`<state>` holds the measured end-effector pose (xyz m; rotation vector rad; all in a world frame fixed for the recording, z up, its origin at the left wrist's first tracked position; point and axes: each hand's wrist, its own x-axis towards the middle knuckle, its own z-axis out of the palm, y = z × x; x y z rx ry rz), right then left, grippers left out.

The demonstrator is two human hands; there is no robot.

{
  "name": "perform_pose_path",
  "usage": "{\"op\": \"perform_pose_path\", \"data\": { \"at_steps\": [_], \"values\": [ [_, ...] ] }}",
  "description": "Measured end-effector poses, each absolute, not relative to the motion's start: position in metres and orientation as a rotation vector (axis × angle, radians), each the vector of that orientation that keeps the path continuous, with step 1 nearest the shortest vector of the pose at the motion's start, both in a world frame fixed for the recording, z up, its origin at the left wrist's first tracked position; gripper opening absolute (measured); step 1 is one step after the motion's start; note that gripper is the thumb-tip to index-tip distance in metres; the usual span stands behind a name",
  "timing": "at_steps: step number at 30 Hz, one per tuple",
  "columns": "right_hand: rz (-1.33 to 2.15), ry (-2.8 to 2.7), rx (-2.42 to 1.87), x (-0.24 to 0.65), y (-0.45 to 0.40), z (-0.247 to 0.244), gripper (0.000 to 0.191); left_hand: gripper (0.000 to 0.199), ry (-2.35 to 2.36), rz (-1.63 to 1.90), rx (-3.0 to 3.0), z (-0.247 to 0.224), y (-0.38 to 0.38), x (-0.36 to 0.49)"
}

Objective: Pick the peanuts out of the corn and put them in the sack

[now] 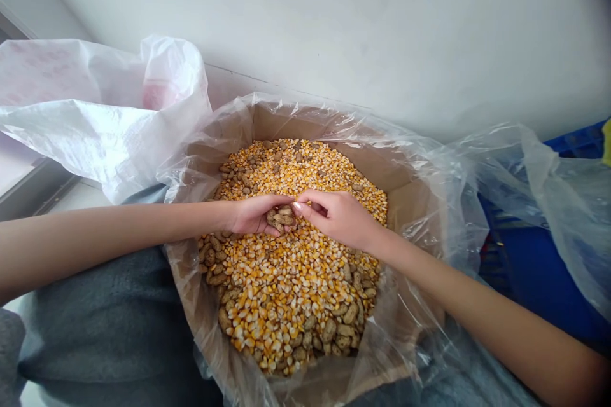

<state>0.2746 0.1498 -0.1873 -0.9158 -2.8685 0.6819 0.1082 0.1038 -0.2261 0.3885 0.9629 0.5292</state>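
Note:
A cardboard box [405, 203] lined with clear plastic holds yellow corn kernels [277, 286] with unshelled peanuts [346, 331] among them, mostly along the near right and left sides. Over the middle of the corn, my left hand [255, 213] is cupped around several peanuts [280, 217]. My right hand [337, 216] is beside it, its thumb and index finger pinched together at the fingertips of my left hand. Whatever lies between the right fingertips is too small to make out.
A white woven sack [109, 133] stands left of the box. Behind is a pale wall [344, 32]. At the right, a blue crate [539, 267] lies partly under clear plastic. Grey-clad legs [109, 331] flank the box.

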Motion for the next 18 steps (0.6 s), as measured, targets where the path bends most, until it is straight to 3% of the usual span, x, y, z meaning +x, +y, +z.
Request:
{"op": "perform_pose_path", "data": {
  "at_steps": [8, 18],
  "values": [
    [0.455, -3.693, -1.203, 0.302, 0.158, -0.177, 0.022, 0.020, 0.982, 0.532, 0.399, -0.223, 0.103, 0.108],
    [0.310, -3.849, -1.241, 0.283, 0.141, -0.182, 0.019, 0.019, 0.995, 0.520, 0.410, -0.222, 0.105, 0.110]
  ]
}}
